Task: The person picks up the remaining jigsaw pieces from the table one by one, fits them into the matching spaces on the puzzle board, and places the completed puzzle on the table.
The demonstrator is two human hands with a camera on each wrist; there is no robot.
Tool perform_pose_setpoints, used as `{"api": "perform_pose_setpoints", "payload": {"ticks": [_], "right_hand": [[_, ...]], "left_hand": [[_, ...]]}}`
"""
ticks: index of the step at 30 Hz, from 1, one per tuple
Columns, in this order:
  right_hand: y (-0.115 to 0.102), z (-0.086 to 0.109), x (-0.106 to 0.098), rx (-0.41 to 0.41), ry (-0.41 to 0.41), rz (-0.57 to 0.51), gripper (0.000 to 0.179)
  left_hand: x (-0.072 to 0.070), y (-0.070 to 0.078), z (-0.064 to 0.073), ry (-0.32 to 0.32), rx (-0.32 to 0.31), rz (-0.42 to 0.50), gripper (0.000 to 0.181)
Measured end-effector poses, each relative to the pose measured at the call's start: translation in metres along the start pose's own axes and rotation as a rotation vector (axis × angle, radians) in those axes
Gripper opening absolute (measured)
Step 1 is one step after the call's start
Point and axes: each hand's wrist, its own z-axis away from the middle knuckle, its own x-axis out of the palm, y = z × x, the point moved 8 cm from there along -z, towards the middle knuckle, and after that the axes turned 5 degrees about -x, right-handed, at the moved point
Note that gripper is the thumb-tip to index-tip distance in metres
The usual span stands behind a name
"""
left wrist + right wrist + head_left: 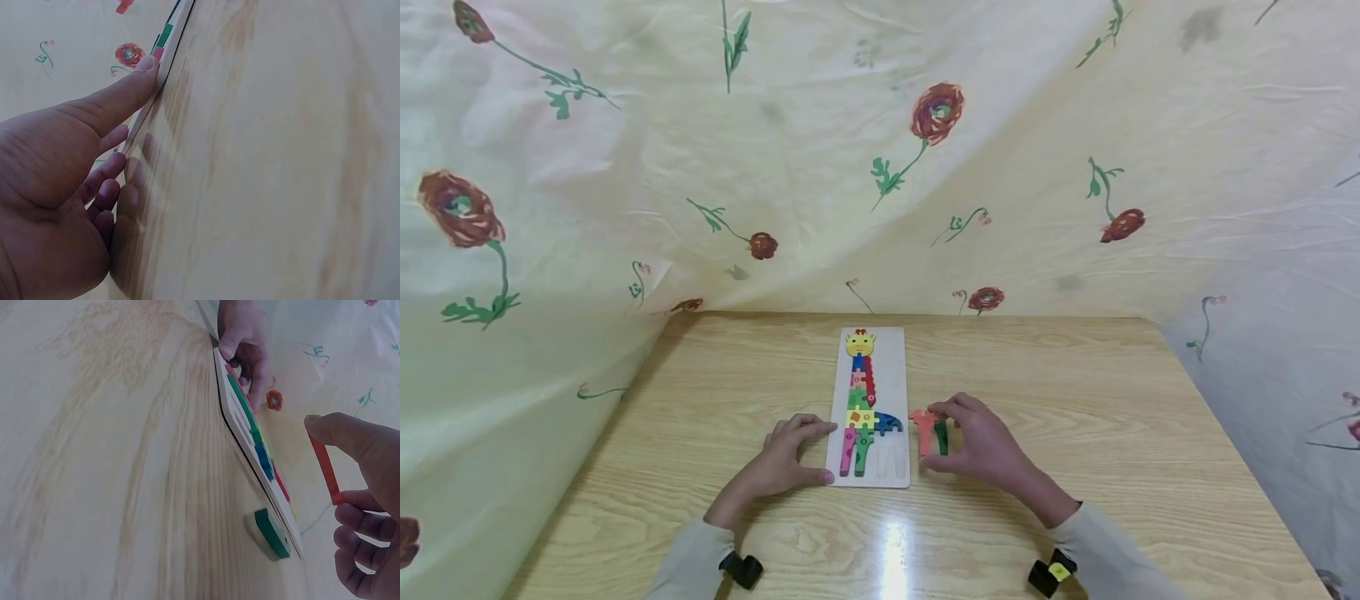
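Observation:
A white puzzle board (891, 375) lies on the table with a giraffe puzzle (861, 418) of coloured pieces in it; pale leg-shaped recesses show at its lower right. My left hand (786, 458) touches the board's left edge with thumb and fingertips, the thumb (128, 90) near the lower corner. Just right of the board, my right hand (977, 442) pinches an orange puzzle piece (924, 429) between thumb and fingers, raised off the table in the right wrist view (325, 465). A green puzzle piece (272, 534) lies on the table beside the board, partly hidden in the head view.
The wooden table (1075, 383) reaches out on both sides of the board. A flowered cloth (820, 167) hangs behind it and along the sides. Dark bands with small devices (742, 571) sit at both wrists.

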Motion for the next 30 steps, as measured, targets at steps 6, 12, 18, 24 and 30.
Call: {"api": "perform_pose_setpoints", "payload": {"ticks": [6, 12, 18, 24, 30], "right_hand": [[-0.009, -0.007, 0.010, -0.002, -0.021, -0.020, 0.072], [-0.017, -0.014, 0.018, -0.013, -0.036, -0.019, 0.071], [-0.021, -0.019, 0.027, -0.019, -0.056, -0.041, 0.071], [-0.024, -0.022, 0.033, -0.024, -0.069, -0.042, 0.071], [-0.023, -0.023, 0.040, -0.014, -0.103, -0.034, 0.073]], "left_hand": [[0.000, 0.001, 0.000, 0.000, -0.007, 0.002, 0.071], [0.000, 0.002, 0.000, 0.007, 0.001, 0.002, 0.070], [0.000, 0.002, 0.000, 0.008, 0.008, 0.007, 0.070], [0.000, 0.003, 0.000, 0.009, 0.004, 0.011, 0.070], [0.001, 0.004, 0.000, 0.012, 0.008, 0.004, 0.070]]}}
